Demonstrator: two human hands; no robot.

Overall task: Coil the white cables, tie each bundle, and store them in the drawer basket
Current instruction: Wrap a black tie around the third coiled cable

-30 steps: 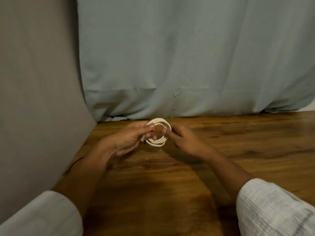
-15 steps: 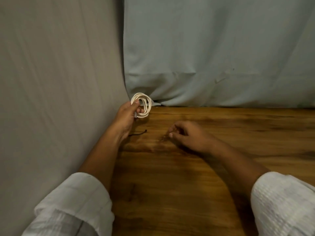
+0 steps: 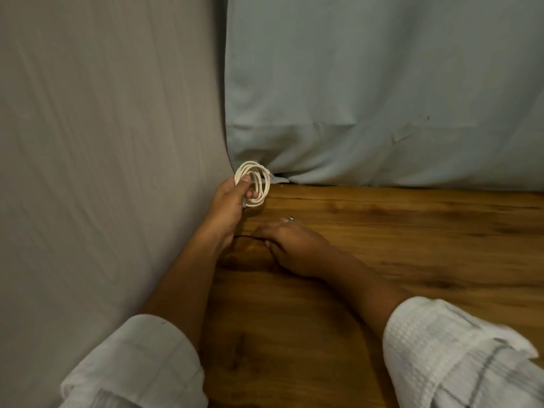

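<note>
Your left thumb lies across the near-left rim of the coiled white cable (image 3: pixel 265 187), and the curled fingers (image 3: pixel 254 196) come through its opening, so your left hand (image 3: pixel 231 201) grips the bundle firmly. The coil is a slightly tall oval held on edge above the far-left corner of the table (image 3: pixel 382 231), its long axis roughly upright and its open face turned toward you. Your right hand (image 3: pixel 291 245) rests low on the wood just near of it, fingers bent narrowly down at the end of a thin dark strand (image 3: pixel 243 237); whether they pinch it cannot be told. A ring (image 3: pixel 290 219) shows on one finger. Grey cloth (image 3: pixel 103 172) hangs left, pale blue cloth (image 3: pixel 382 98) beyond.
</note>
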